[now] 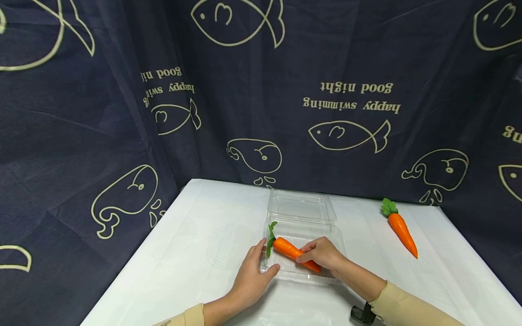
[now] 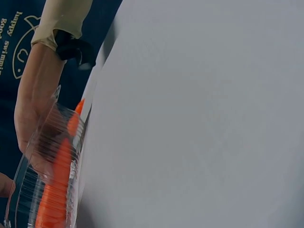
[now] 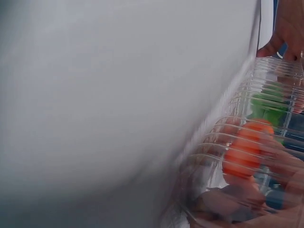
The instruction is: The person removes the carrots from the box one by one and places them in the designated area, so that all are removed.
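An orange carrot (image 1: 287, 248) with green leaves slants across the base of a clear plastic clamshell container (image 1: 293, 275). My right hand (image 1: 324, 253) pinches this carrot near its thin end, over the container. Spread at the container's left front corner, my left hand (image 1: 250, 276) touches its side with relaxed fingers. Through the ribbed clear wall, the left wrist view shows the carrot (image 2: 59, 166) and the right hand (image 2: 35, 118). Blurred in the right wrist view are the carrot's thick end (image 3: 244, 149) and leaves (image 3: 268, 104); part of the left hand (image 3: 287, 35) appears above.
The container's lid (image 1: 302, 206) lies folded back, away from me. A second carrot (image 1: 403, 233) with green leaves lies on the white table (image 1: 195, 253) to the right. Dark curtains (image 1: 253, 99) with fish drawings hang behind and at the sides.
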Available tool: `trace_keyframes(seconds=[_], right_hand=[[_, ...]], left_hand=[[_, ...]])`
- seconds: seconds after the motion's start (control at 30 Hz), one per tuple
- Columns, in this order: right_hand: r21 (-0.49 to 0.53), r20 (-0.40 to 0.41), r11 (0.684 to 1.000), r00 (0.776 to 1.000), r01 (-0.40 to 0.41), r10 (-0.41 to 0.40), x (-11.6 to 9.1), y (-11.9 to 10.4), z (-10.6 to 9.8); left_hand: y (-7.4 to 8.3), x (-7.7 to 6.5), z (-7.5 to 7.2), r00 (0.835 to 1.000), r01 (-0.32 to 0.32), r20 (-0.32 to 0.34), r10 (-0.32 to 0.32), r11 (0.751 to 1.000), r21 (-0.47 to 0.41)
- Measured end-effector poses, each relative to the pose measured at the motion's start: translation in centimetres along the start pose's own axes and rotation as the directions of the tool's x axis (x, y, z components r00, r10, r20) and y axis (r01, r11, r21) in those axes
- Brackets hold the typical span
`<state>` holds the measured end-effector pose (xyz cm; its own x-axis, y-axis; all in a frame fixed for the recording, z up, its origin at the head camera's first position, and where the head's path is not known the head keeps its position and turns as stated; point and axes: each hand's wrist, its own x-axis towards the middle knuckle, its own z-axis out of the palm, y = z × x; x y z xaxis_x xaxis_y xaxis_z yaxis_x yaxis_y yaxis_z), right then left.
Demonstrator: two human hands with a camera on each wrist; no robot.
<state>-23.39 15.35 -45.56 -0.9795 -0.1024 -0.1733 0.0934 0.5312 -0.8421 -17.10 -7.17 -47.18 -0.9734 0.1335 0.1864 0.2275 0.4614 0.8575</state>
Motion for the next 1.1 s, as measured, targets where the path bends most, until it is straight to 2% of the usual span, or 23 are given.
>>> trace_keyframes(seconds=[0.23,0.63,0.87,1.1], right_hand=[[0.013,-0.007,1.0,1.0,-0.016,0.016,0.1,-0.1,-0.1],[0.035,-0.029,0.999,0.999,0.013,-0.012,0.0,-0.3,-0.2],[0.073,-0.02,0.997,1.0,0.013,-0.011,0.0,-0.6,-0.5],[0.091,-0.009,0.996,1.0,0.014,-0.013,-0.1,-1.0,-1.0]], left_hand=[[0.1,0.1,0.0,1.0,-0.004,-0.009,0.004,1.0,-0.002],[0.0,0.0,0.0,1.0,-0.004,-0.005,0.004,1.0,-0.001],[-0.1,0.0,0.0,0.999,0.031,0.009,-0.031,1.0,-0.003],[-0.1,0.0,0.0,0.999,0.038,0.015,-0.038,0.999,-0.014]])
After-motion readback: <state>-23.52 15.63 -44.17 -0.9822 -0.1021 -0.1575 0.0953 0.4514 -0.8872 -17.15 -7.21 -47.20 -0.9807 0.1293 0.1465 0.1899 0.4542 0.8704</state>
